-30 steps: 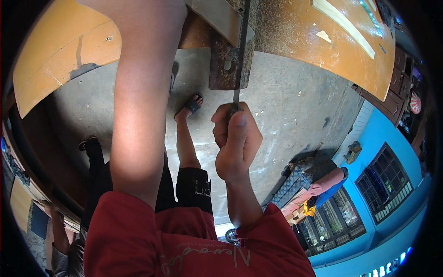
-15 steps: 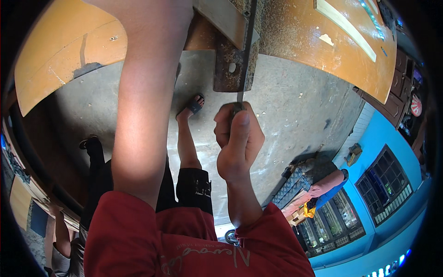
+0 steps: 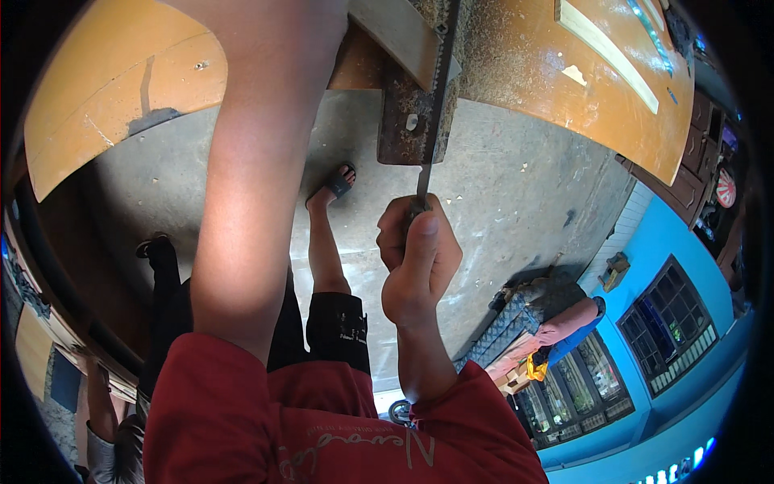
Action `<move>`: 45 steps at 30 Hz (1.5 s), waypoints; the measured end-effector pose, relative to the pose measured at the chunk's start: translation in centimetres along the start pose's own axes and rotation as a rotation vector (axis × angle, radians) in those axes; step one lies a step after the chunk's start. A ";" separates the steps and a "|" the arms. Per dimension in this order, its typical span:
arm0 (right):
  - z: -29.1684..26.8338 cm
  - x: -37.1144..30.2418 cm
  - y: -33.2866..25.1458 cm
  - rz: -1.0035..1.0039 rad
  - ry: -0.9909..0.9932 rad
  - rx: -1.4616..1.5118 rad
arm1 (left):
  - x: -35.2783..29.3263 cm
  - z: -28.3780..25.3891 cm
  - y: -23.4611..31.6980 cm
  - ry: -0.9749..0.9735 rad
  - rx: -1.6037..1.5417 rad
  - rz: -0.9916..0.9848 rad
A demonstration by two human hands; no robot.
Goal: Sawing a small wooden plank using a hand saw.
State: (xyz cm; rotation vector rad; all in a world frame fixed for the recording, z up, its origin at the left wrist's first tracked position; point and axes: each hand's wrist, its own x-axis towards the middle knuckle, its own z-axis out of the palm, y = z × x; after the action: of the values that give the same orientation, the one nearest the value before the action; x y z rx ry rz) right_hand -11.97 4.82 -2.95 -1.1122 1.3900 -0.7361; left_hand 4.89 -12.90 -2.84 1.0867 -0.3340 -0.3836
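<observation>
My right hand (image 3: 421, 254) is closed around the grip end of a narrow, dark saw-like blade (image 3: 443, 77), thumb on top. The blade runs away from me over a dark brown wooden piece (image 3: 403, 133), which has a hole and juts past the table's near edge. A flat, pale wooden board (image 3: 397, 32) lies at a slant on that piece, beside the blade. My left arm reaches over the table, with the base of my left hand (image 3: 270, 20) at the upper edge of the view; its fingers are out of sight.
Sawdust covers the orange tabletop (image 3: 512, 60) around the blade. A curved pale wooden strip (image 3: 609, 55) and a small chip (image 3: 574, 74) lie to the right. Below are the concrete floor and a sandalled foot (image 3: 342, 179). Another person's arm (image 3: 98, 395) shows at lower left.
My right hand has drawn back slightly toward me with the blade, and more of the blade shows near the hand. My left arm has barely shifted.
</observation>
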 end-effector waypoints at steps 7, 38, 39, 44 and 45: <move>0.2 0.8 -0.3 -0.046 0.007 0.002 | -0.1 0.2 0.0 0.003 -0.021 -0.022; 0.4 1.3 -1.2 0.013 -0.014 0.013 | 0.0 0.2 0.2 0.026 0.001 -0.016; 0.3 0.8 -0.9 0.015 0.001 0.006 | 0.0 0.2 0.2 0.020 -0.013 -0.021; -0.3 -0.6 -0.4 0.042 -0.009 -0.018 | 0.0 0.0 0.1 -0.001 -0.050 -0.052; 0.0 0.0 -0.6 0.025 -0.001 -0.022 | 0.0 0.2 0.2 0.005 -0.029 -0.048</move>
State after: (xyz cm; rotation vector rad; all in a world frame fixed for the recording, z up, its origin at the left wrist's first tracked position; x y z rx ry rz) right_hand -11.89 4.59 -2.39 -1.1104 1.4119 -0.7035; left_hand 4.86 -12.93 -2.55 1.0682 -0.2975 -0.4269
